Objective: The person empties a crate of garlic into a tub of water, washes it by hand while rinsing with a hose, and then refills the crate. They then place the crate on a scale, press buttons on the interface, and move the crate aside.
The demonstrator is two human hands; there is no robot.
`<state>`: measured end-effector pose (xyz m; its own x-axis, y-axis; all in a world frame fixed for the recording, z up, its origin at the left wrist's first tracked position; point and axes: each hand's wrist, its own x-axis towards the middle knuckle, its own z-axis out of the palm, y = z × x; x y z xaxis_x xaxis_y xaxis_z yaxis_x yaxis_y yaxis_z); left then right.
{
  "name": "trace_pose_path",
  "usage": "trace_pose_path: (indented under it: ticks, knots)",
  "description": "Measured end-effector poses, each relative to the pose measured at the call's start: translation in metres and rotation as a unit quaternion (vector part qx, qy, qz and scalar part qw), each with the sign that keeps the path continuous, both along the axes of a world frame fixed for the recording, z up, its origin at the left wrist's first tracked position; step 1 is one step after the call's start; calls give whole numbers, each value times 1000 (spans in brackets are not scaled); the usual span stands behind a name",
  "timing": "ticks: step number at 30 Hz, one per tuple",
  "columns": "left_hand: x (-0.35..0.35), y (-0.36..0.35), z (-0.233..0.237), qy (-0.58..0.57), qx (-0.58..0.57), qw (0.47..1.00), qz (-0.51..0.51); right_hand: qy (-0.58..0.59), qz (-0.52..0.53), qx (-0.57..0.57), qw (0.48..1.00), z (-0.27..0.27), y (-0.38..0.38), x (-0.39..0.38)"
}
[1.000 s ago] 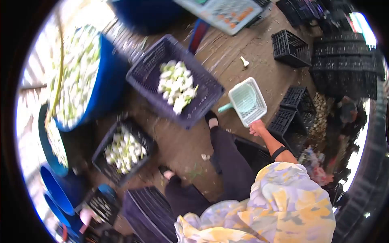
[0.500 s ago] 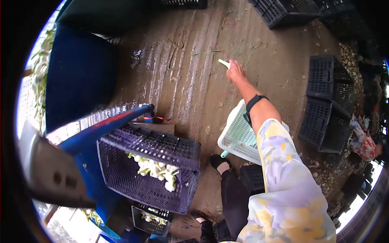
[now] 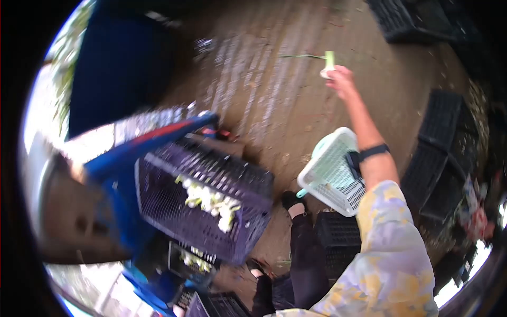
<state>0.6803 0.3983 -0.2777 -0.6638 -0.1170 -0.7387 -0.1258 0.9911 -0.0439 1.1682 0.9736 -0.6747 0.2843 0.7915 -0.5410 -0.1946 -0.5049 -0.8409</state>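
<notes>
My right hand [image 3: 341, 79] reaches out over the floor, its fingers closed on a garlic bulb with a short stalk [image 3: 328, 64]. The pale bulb end sits at my fingertips and the green stalk points away from me. A thin green strand [image 3: 303, 56] shows beside the stalk. Below my forearm a white and pale green plastic basket [image 3: 317, 179] stands on the floor, partly covered by the arm. I cannot see my left hand. To the left, a purple crate [image 3: 158, 203] holds several white garlic bulbs with stalks [image 3: 208, 199].
Dark crates [image 3: 441, 124] stand along the right side, and another crate [image 3: 404, 21] stands at the top right. A blue bar [image 3: 153, 138] crosses above the purple crate. My shoe [image 3: 292, 201] is beside the basket. The brown floor [image 3: 274, 121] looks streaked and wet.
My view has shifted, so the scene sits differently. My right hand still holds the garlic, which has turned from pointing left to stalk pointing away.
</notes>
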Motion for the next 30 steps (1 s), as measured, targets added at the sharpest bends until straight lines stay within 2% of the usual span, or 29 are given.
trace_pose_path:
  ticks: [1,3,5,6,8,9,11,13,14,15,16,17,18,19,20,21,23,24,25,26,27,28,29,30]
  knots:
    - [-11,-31,30,13,-10,1000,18,-18,32,-13,999,31,-16,0]
    - [-30,-111,98,39,-36,998,46,43,16,-6,999,78,-66,1]
    - [-53,-196,158,58,-62,995,54,46,23,-52,997,113,-122,1]
    - [-57,-243,186,62,-74,994,57,86,35,-50,994,120,-154,4]
    - [-68,-334,231,69,-89,993,29,170,83,-83,978,156,-232,-10]
    - [-67,-383,250,74,-87,993,6,162,53,-103,980,174,-273,-19]
    - [-69,-470,271,83,-92,992,-35,143,9,-172,975,230,-353,-50]
    - [-74,-561,282,99,-89,989,-65,180,67,-206,960,273,-430,-91]
    - [-86,-597,281,113,-75,987,-88,145,76,-221,961,296,-468,-115]
    - [-98,-633,278,134,-57,983,-112,146,135,-222,955,310,-501,-136]
    - [-113,-668,275,160,-34,979,-124,135,129,-224,956,318,-540,-158]
    - [-125,-707,270,195,-9,972,-134,119,150,-259,947,347,-577,-193]
    - [-149,-704,278,150,29,987,54,113,153,-276,942,367,-610,-224]
    - [-162,-766,259,156,80,957,230,107,185,-267,940,384,-635,-259]
    - [-177,-811,248,149,109,929,320,101,211,-257,938,404,-663,-296]
    - [-193,-854,236,149,133,891,408,98,250,-251,930,419,-688,-339]
    - [-228,-900,227,182,249,752,583,92,332,-237,908,431,-718,-429]
    - [-239,-920,217,172,255,748,588,92,373,-213,899,430,-724,-475]
    - [-238,-944,208,189,213,748,600,73,412,-193,888,450,-727,-544]
    - [-245,-968,191,204,175,750,605,64,459,-173,869,445,-726,-599]
    - [-254,-991,175,207,145,711,656,55,493,-151,855,445,-719,-651]
    - [-267,-1007,148,209,113,670,704,-16,533,-92,841,435,-710,-708]
    - [-268,-1007,139,202,106,668,708,-15,591,-15,806,431,-704,-761]
    - [-269,-1008,129,222,124,663,704,-43,663,111,739,418,-693,-809]
